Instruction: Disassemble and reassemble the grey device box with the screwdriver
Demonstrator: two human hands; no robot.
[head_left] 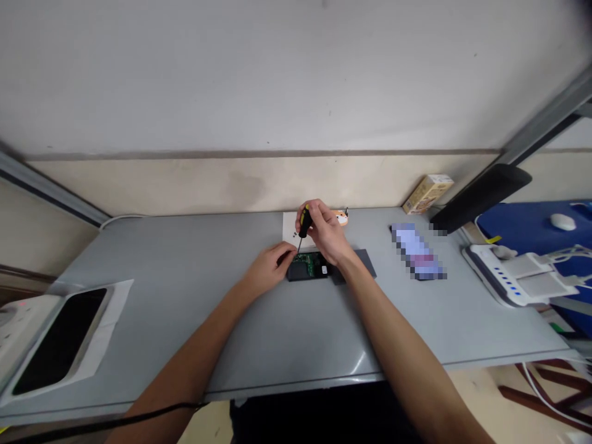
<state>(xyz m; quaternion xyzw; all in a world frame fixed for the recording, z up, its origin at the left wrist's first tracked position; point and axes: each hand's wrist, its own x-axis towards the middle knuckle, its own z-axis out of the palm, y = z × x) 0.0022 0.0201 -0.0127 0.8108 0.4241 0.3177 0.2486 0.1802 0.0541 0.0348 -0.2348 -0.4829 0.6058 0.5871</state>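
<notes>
Your L hand [269, 268], fingers bunched, can't tell if gripping, is at the top-L corner of the open gadget [300, 272] w/ green circuit board [311, 261] on the grey table [185, 265]. Your R hand [326, 231] holds the screwdriver [304, 227], tip down nr that corner; dark panel [367, 264] just R.

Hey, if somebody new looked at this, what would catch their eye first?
Probably the black-and-yellow screwdriver in the right hand's grip, near the center, its shaft angled down toward a green circuit board. Next might come the bright, pixelated screen on the right part of the gray table.
</notes>
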